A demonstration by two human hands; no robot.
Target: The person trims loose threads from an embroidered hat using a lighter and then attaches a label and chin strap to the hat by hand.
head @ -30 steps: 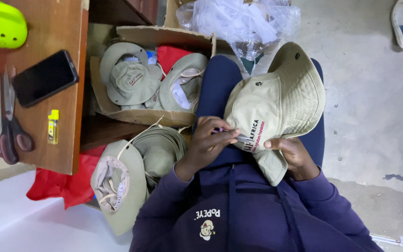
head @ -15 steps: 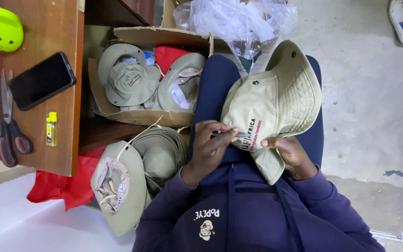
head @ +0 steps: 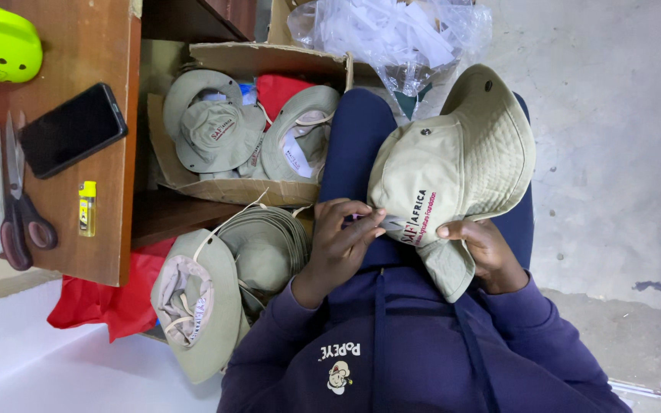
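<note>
Hat (head: 453, 164): matt beige woven cloth, quilted stitching on brim, small metal eyelets. Box (head: 227, 187): rough brown cardboard. Table (head: 78, 61): smooth, slightly glossy wood. Phone (head: 72, 128): glossy black. Bag (head: 399, 38): clear, crinkled plastic. Floor (head: 613, 153): rough, matt concrete.

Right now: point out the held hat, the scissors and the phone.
held hat (head: 453, 164), head view, on the crown.
scissors (head: 28, 229), head view, on the dark red handles.
phone (head: 73, 130), head view, on the black screen.
</note>
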